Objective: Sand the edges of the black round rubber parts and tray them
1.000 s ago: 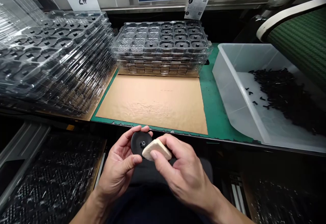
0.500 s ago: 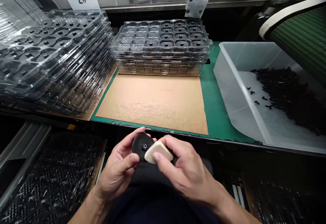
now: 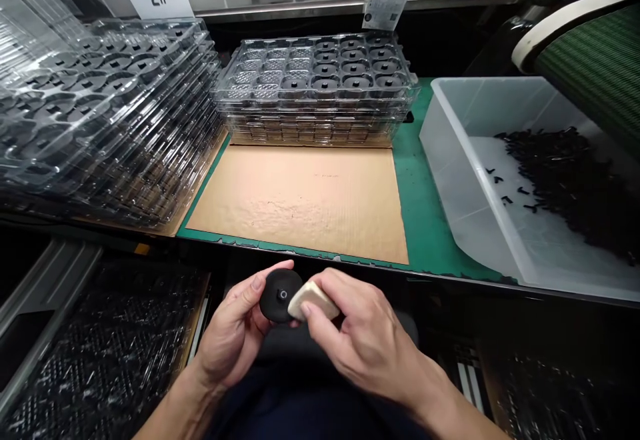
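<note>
Over my lap, just off the table's front edge, my left hand (image 3: 237, 323) grips a round black plastic disc (image 3: 274, 300) by its rim. A small hollow post stands at the disc's centre, and its face is turned up toward me. My right hand (image 3: 357, 330) pinches a cream-coloured pad (image 3: 314, 303) that looks like felt or sponge, thumb on top. The pad's left corner overlaps the disc's right edge; whether it presses on the disc I cannot tell.
Clear plastic trays (image 3: 320, 97) holding black discs are stacked behind a cardboard sheet (image 3: 300, 203). More stacked trays (image 3: 115, 120) rise at left. On the right stands a translucent bin (image 3: 475, 180) with small black parts (image 3: 575, 180). A green-covered conveyor (image 3: 595, 60) overhangs it.
My left thumb has moved up along the disc's rim, and the disc sits slightly lower and more face-on. The pad has shifted a little to the right.
</note>
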A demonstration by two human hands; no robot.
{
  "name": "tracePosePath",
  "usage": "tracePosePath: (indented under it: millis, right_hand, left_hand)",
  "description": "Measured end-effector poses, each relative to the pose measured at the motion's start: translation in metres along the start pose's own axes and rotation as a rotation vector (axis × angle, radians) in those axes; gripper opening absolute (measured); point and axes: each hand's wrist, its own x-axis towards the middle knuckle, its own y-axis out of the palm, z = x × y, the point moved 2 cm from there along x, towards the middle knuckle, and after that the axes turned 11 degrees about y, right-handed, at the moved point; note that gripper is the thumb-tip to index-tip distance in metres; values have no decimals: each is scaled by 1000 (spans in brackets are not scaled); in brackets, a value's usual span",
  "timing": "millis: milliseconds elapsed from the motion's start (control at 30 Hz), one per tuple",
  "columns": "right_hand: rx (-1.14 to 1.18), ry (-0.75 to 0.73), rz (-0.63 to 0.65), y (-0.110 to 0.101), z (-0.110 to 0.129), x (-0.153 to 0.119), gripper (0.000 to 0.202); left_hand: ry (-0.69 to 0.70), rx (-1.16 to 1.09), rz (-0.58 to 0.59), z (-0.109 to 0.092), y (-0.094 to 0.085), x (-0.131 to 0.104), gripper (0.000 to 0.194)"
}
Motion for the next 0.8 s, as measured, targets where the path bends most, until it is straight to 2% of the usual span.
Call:
tracePosePath:
  millis: [100,133,233,300,433,500,567,633,733,800]
  right_hand:
    - [-151,-47,-177,-1,-1,-1,20]
    - [-156,-40,-182,-1,-2,-1,20]
    - [-51,28,-36,0,-3,-4,19]
    - [-32,28,-2,0,-2,-5,19]
    - [-164,-59,-167,-2,1,-7,19]
    - [-145,-4,-146,-1,-1,-8,18]
    - [-69,81,-67,2,-3,-9,21]
    - [-37,94,-60,2,-4,-10,23]
    - [-103,-48,-159,1,-2,-7,18]
    - [-118,-92,-192,1,-2,-7,18]
  left_hand:
    - [-45,38,59,2,2,1,37]
    - [-48,42,59,2,3,1,37]
    - [-41,35,23,3,2,1,37]
    - [-72,41,42,4,2,1,38]
    - [-115,62,109,5,5,2,40]
    - [-80,47,55,4,5,3,38]
    - [-35,30,-10,4,5,4,36]
    - [-16,36,-11,4,5,3,35]
    - [-70,54,101,7,9,2,35]
    - [-75,49,119,8,10,1,35]
